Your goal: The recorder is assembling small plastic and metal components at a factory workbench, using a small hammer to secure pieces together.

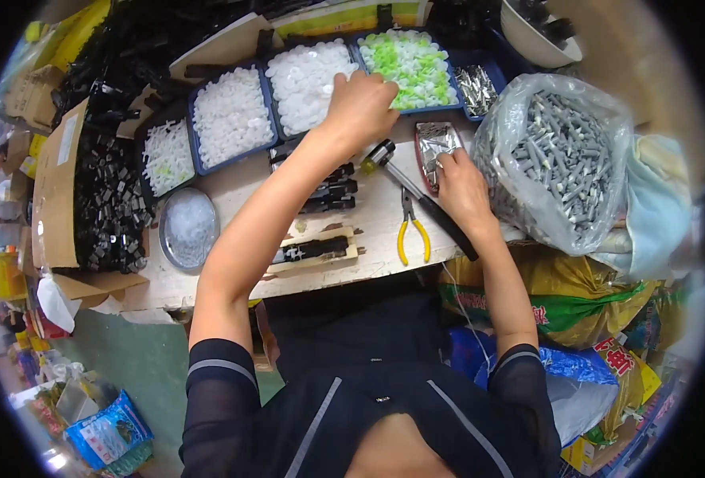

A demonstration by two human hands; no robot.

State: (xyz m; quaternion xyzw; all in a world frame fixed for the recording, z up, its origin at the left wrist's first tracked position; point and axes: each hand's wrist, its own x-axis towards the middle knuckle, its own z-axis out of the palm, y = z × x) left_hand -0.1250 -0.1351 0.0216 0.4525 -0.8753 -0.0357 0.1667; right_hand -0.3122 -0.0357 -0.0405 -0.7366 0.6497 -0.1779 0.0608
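My left hand reaches across the bench to the near edge of a blue tray of white plastic discs, its fingers curled, and what they hold is hidden. At a small red tray of thin silvery metal pieces, the fingers of my right hand are drawn together; I cannot make out anything in them. Between my arms lie a hammer with a black grip and yellow-handled pliers. A wooden fixture holds a black part near the bench's front edge.
Blue trays of white pieces and green-and-white pieces line the back. A clear bag of grey cylindrical parts stands right. Left are a cardboard box of black parts and a round dish. Metal pins fill another tray.
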